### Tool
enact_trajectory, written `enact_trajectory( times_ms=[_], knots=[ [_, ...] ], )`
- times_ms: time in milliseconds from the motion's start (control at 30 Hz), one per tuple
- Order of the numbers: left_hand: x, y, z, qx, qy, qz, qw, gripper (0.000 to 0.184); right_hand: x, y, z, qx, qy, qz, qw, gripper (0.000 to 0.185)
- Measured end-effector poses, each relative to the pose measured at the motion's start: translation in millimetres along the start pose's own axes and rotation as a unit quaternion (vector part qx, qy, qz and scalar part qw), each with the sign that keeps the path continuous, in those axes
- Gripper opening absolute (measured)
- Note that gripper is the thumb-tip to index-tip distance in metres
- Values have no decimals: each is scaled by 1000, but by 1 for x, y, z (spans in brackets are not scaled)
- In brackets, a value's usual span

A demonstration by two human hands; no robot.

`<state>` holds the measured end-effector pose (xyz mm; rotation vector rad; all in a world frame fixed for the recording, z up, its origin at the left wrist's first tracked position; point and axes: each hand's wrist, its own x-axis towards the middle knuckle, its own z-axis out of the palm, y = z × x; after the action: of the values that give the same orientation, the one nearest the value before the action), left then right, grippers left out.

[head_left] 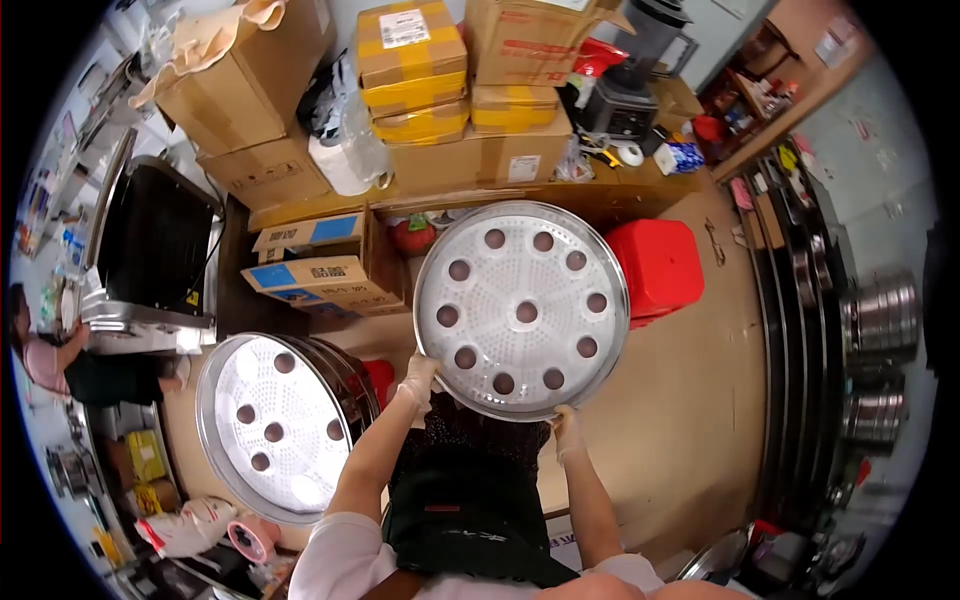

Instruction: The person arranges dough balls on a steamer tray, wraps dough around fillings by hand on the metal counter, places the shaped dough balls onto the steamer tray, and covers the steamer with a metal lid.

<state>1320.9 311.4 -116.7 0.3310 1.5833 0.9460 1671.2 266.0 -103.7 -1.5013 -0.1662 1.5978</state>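
A large round metal steamer tray (490, 345) with a perforated base is held out in front of the body. Spaced round brown pieces lie on it, one at the centre and the others in a ring. My left hand (420, 380), in a thin glove, grips the tray's lower left rim. At the lower right rim, my right hand (568, 432), also gloved, has its fingers closed on the edge. To the left, a stack of similar trays (205, 440) stands apart from the held one, its top tray bearing several brown pieces.
Behind the tray are an open carton (330, 275), a red bin (655, 265) and a shelf (640, 185) loaded with boxes. A dark rack (790, 330) stands right. Another person (60, 360) is at the far left beside a machine (160, 235).
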Motion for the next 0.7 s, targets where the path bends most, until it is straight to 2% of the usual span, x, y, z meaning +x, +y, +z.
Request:
enact_trajectory(
  times_ms=[133,167,267,300,333,400,433,467,500,533,567,600,633,667,700],
  knots=[
    [-5,18,17,-90,37,-7,995,47,46,-21,0,-65,-28,24,997,31],
    [0,18,14,-61,45,-72,995,45,46,-32,7,-77,-41,32,996,33],
    [19,5,16,-14,67,-21,997,43,54,-50,16,-116,-40,51,991,38],
    [3,22,22,-28,80,-6,996,41,55,-49,19,-127,-38,59,989,41],
    [-27,46,30,-215,13,-16,976,40,48,-52,21,-121,-65,60,989,44],
    [-27,18,22,-178,11,-13,984,71,18,-68,26,-114,-135,69,982,53],
    [-60,33,18,-128,35,-139,981,83,11,-75,17,-188,-132,106,968,55],
    [-104,37,2,98,55,-51,992,68,4,-80,0,-265,-130,138,946,59],
    [-147,20,-16,154,54,-28,986,60,-9,-84,-9,-342,-176,136,913,53],
    [-189,3,-34,210,56,-4,976,54,-9,-78,-25,-411,-169,105,890,44],
    [-231,-14,-52,266,61,19,962,53,7,-59,-55,-422,-127,53,896,34],
    [-202,-171,-62,33,98,39,994,51,-1,-55,-52,-453,-129,39,881,27],
    [-243,-205,-84,71,157,-29,985,41,-13,-51,-46,-481,-126,25,867,20],
    [-285,-237,-107,101,210,-101,967,32,-16,-42,-33,-540,-159,-14,826,16],
    [-337,-265,-118,-91,330,-149,928,27,-16,-32,-20,-591,-188,-55,782,13]
  ],
)
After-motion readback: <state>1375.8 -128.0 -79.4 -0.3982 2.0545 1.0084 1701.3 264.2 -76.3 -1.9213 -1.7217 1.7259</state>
